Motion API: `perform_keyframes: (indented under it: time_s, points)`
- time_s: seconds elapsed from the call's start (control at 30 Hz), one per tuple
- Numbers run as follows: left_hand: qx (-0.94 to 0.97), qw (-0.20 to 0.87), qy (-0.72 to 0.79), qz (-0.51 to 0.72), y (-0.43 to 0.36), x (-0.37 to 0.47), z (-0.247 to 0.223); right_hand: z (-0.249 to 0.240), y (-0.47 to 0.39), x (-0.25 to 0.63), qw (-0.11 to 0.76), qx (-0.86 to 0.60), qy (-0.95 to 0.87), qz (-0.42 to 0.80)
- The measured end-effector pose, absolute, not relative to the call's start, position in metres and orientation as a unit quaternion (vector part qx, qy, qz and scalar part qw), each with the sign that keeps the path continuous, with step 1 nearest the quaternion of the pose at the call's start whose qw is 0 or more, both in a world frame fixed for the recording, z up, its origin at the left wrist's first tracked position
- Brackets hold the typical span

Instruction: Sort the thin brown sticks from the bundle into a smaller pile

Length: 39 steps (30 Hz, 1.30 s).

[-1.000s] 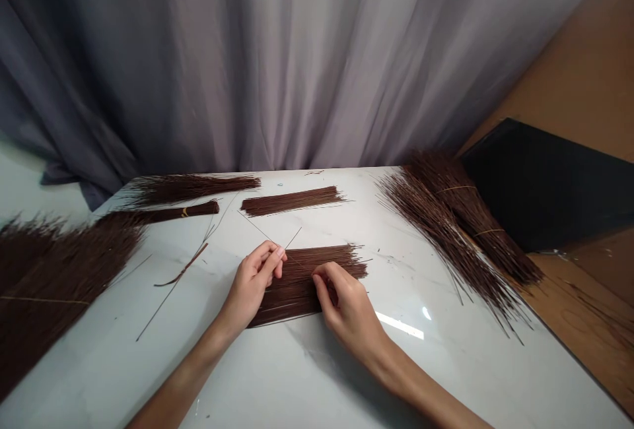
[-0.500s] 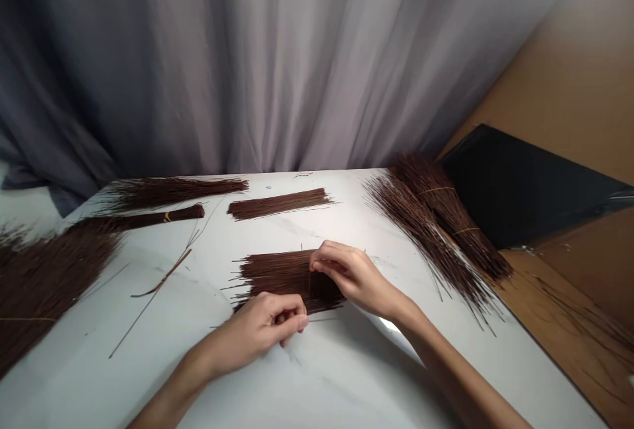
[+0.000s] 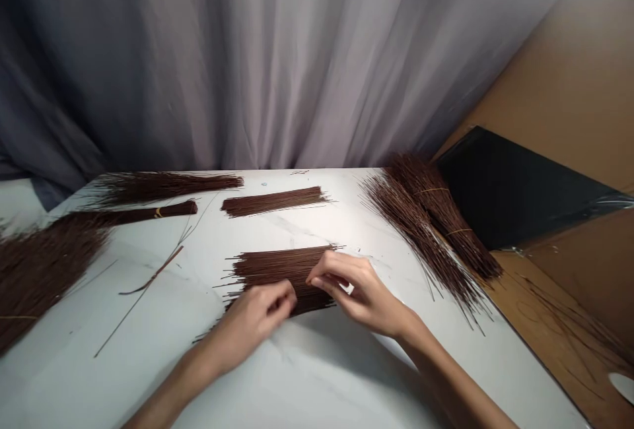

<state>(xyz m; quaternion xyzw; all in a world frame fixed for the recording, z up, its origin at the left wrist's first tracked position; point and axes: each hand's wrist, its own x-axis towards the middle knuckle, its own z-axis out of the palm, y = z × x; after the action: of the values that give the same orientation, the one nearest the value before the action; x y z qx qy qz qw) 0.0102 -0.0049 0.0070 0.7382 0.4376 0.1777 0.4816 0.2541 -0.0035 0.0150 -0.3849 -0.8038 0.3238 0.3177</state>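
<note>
A spread of thin dark-brown twigs (image 3: 277, 261), laid side by side with uneven ends at the left, lies on the white table in front of me. My left hand (image 3: 260, 317) is over its near edge, slightly blurred, with thumb and fingers curled together. Above the right part of the spread is my right hand (image 3: 356, 289), its thumb and fingertips pinched. Whatever either hand holds is too thin or hidden to make out.
A smaller twig bundle (image 3: 272, 201) lies behind. Tied bundles (image 3: 440, 201) and loose twigs (image 3: 421, 244) are at the right edge. More bundles (image 3: 168, 186) lie at the left, near a knotted strip (image 3: 157, 274). A grey curtain (image 3: 277, 72) hangs behind the table.
My left hand has moved up and slightly left, onto the twigs' near edge. My right hand has shifted slightly down. The whole view has slid a little left.
</note>
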Motion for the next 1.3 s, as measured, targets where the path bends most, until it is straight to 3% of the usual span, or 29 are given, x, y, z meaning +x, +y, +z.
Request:
perform_keyframes:
  time_s: [0.07,0.17,0.27,0.33,0.4,0.47,0.63,0.87,1.3]
  points:
    - [0.695,0.443,0.5,0.267,0.004,0.007,0.004,0.01,-0.007,0.255,0.292,-0.384,-0.8,0.357]
    - [0.678,0.499,0.446,0.303,0.005,0.005,0.012,-0.003,0.0,0.257,0.232,-0.399,-0.798,0.388]
    - [0.699,0.583,0.375,0.176,-0.012,0.012,0.018,0.0,0.01,0.26,0.226,-0.405,-0.805,0.369]
    - [0.745,0.542,0.374,0.111,-0.019,0.016,0.013,0.01,0.008,0.258,0.258,-0.387,-0.825,0.321]
    - [0.754,0.469,0.432,0.158,-0.016,0.015,0.005,0.018,-0.002,0.254,0.273,-0.365,-0.846,0.277]
    - [0.708,0.464,0.488,0.211,-0.005,0.009,0.0,0.019,-0.013,0.251,0.26,-0.357,-0.855,0.272]
    - [0.593,0.613,0.459,0.249,0.006,-0.003,0.015,0.006,-0.014,0.257,0.234,-0.406,-0.823,0.322]
    - [0.526,0.721,0.382,0.242,-0.007,0.002,0.03,0.017,-0.006,0.271,0.311,-0.43,-0.794,0.296]
    - [0.584,0.626,0.453,0.248,-0.002,0.002,0.02,0.02,-0.007,0.27,0.242,-0.414,-0.858,0.184]
